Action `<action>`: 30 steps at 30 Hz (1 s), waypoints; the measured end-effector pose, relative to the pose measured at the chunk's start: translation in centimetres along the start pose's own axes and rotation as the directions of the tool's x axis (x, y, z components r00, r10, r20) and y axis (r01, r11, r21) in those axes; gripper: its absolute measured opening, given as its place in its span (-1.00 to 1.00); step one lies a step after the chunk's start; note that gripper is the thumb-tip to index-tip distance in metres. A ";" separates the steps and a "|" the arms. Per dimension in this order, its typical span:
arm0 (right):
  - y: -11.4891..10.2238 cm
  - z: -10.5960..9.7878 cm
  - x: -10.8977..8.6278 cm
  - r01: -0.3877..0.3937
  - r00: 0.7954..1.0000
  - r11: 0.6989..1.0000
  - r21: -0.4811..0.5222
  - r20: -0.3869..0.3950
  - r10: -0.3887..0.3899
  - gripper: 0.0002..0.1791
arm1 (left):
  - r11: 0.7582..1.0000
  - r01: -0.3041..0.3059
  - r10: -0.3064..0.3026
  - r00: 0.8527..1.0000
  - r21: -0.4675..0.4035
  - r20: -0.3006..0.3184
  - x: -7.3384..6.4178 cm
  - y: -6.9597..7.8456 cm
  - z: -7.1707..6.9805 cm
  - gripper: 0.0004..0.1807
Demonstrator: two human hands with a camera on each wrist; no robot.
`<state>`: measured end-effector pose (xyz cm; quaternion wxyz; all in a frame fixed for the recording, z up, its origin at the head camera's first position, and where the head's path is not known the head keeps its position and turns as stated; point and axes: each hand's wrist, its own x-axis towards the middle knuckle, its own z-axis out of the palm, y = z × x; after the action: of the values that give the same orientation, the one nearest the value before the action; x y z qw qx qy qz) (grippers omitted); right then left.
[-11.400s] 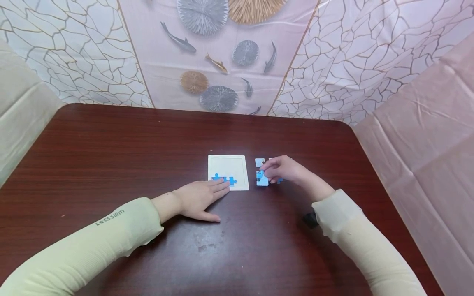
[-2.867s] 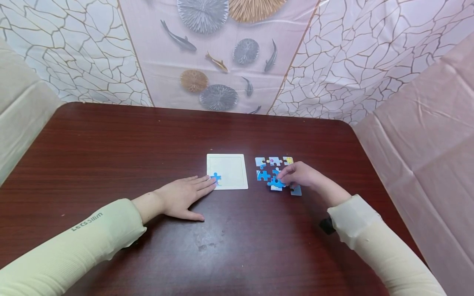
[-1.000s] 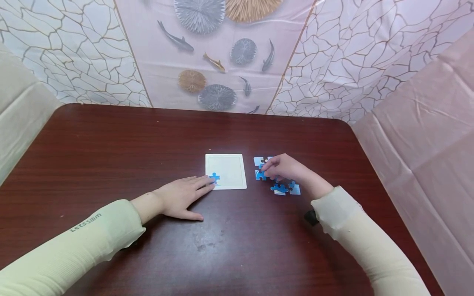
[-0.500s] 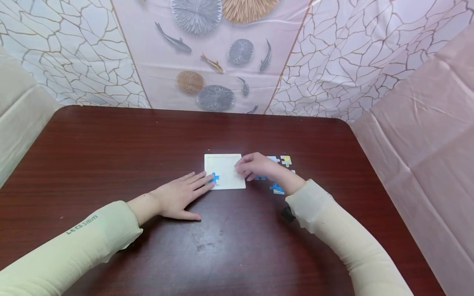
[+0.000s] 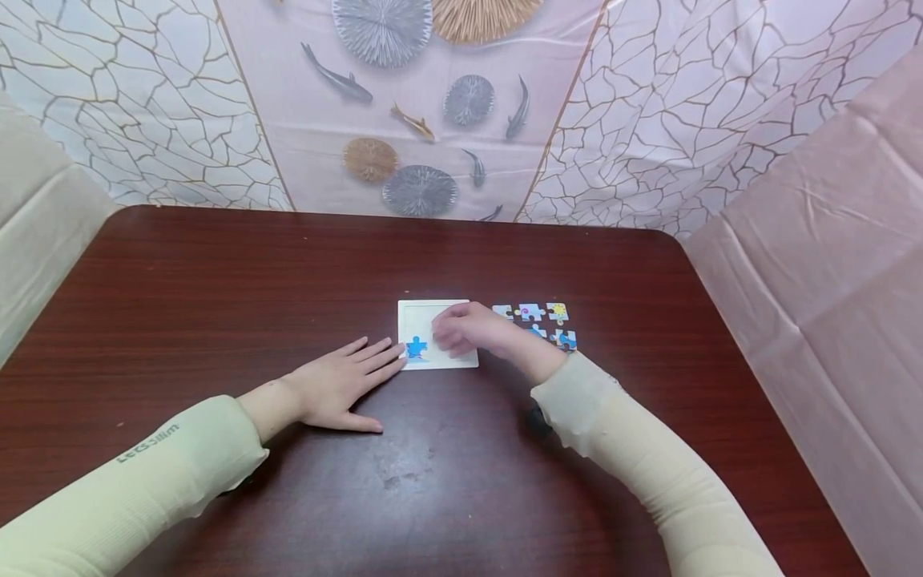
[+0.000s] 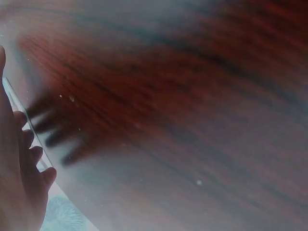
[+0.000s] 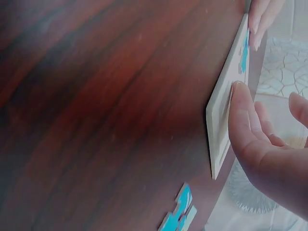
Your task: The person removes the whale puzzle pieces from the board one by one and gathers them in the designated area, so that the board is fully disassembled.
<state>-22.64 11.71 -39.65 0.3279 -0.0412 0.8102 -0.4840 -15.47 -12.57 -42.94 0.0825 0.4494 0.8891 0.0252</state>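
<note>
My left hand (image 5: 342,389) lies flat on the table with fingers spread, fingertips right at the left edge of a white square puzzle board (image 5: 418,317). One blue jigsaw piece (image 5: 415,348) lies in the board's near-left corner. Over the right part of the board is my right hand (image 5: 469,330), blurred and with nothing seen in its grasp. In the right wrist view, its index fingertip (image 7: 238,86) is close over the board (image 7: 211,139), while the thumb stands apart from the fingers. The left wrist view catches the left hand (image 6: 19,178) at its edge.
Several loose jigsaw pieces (image 5: 531,312) lie in rows to the right of the board, some hidden behind the right forearm. A dark wooden table (image 5: 252,280) carries everything, with patterned cloth (image 5: 425,120) hanging behind it and plain cloth at the sides.
Earlier the board bore two pieces; now one shows. My right hand has moved left from the loose pieces to over the board. The left hand has drawn back slightly from the blue piece.
</note>
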 end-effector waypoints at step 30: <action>-1.0 2.9 1.5 -0.050 0.994 0.995 -0.085 -0.105 0.041 -0.72 | 1.000 -0.005 0.005 1.000 0.004 0.020 -0.1 0.1 -0.5 -0.04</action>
<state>-22.42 8.44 -40.50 0.2947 -0.0119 0.8471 -0.4421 -15.44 -12.56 -42.45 0.0902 0.4520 0.8872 0.0190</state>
